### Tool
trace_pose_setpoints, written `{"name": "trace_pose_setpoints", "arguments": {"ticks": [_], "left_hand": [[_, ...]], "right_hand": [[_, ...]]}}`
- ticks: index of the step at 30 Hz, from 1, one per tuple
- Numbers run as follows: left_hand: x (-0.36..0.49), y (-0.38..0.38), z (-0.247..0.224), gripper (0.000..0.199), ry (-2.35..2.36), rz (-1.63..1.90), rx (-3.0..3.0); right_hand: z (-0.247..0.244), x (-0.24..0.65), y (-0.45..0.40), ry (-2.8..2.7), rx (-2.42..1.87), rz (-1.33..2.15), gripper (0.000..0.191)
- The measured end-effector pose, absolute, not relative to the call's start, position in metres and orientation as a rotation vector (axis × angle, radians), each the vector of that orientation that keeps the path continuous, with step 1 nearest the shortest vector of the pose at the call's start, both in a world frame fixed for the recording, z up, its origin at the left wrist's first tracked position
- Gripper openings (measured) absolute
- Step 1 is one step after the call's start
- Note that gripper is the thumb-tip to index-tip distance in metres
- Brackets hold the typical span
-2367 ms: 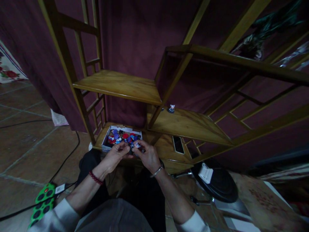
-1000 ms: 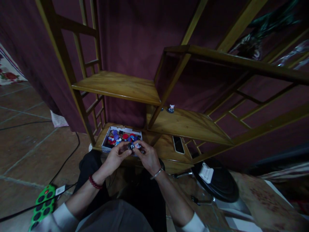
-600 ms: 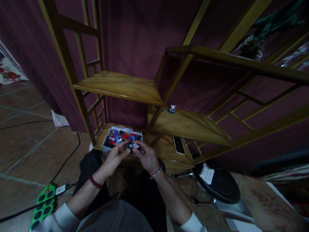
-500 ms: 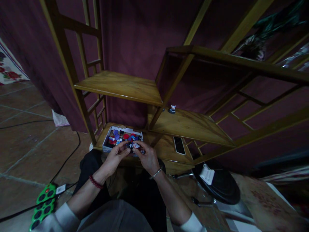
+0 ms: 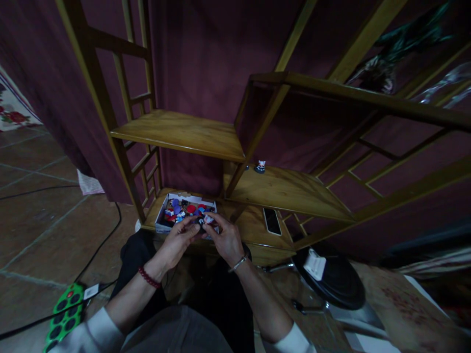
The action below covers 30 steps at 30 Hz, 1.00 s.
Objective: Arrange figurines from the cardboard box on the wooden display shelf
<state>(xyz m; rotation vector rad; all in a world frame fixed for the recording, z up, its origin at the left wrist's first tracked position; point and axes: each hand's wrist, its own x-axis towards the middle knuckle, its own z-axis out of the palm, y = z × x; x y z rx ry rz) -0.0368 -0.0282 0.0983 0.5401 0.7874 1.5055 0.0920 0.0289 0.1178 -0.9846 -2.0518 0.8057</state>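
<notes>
My left hand is closed on a small dark piece with a white mark. Beside it, my right hand pinches a small white and pink figurine piece. The two pieces touch or nearly touch between my fingertips; their exact contact is too small to make out. Just behind my hands, a white box holds several small red, purple, blue and white pieces. A similar small figurine with a dark base stands upright on the middle shelf.
A phone lies on the lower shelf right of the box. Wooden posts rise behind. At right is a round black stool with a white object on it. A green power strip and cables lie on the floor at left.
The view has shifted slightly. Both hands still hold the pieces together in front of the box, with the dark piece and my fingers turned a little.
</notes>
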Motion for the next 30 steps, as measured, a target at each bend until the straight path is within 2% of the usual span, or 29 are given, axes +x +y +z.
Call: {"name": "trace_pose_setpoints", "arguments": {"ticks": [19, 26, 30], "left_hand": [[-0.024, -0.023, 0.098, 0.027, 0.673, 1.464, 0.493], [-0.018, -0.017, 0.098, 0.027, 0.681, 1.480, 0.471], [-0.012, -0.013, 0.101, 0.028, 0.705, 1.467, 0.511]], "right_hand": [[0.119, 0.111, 0.036, -2.030, -0.976, 0.847, 0.027], [0.119, 0.115, 0.039, -1.996, -0.978, 0.852, 0.034], [0.120, 0.122, 0.041, -1.973, -0.978, 0.852, 0.028]]}}
